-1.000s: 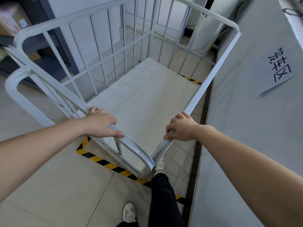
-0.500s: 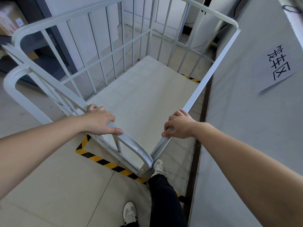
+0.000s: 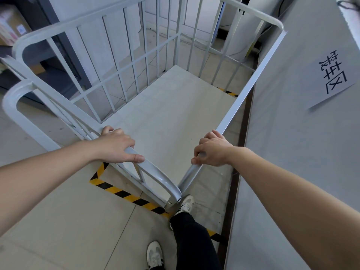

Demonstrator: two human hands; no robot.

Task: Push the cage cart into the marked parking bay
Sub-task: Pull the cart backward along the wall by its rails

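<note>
Pale floor tiles [image 3: 58,221] are filling the lower left of the frame, and a grey wall [image 3: 282,162] is running up the whole right side, carrying a paper sign [image 3: 331,78] with handwritten characters. Yellow-and-black hazard tape [image 3: 124,193] is marking a corner and a line across the lower centre; a second short piece [image 3: 230,92] is showing right of centre. Dark shelving [image 3: 44,16] with cardboard boxes [image 3: 11,26] is standing in the upper left.

The white cage cart [image 3: 247,88] is occupying the centre, its long axis running from the lower centre up toward the top of the frame, parallel to the wall and just beside it. Its near corner is sitting over the tape line.

The left hand [image 3: 115,147] is gripping the curved near rail, fingers wrapped over it. The right hand [image 3: 212,151] is clamping the right-side rail.

The cart's wheels are hidden under the deck. A black trouser leg [image 3: 194,242] is covering part of the tape, and two white shoes [image 3: 154,254] are partly cut off or covered. Whether the far end is reaching the far tape is hard to tell.
</note>
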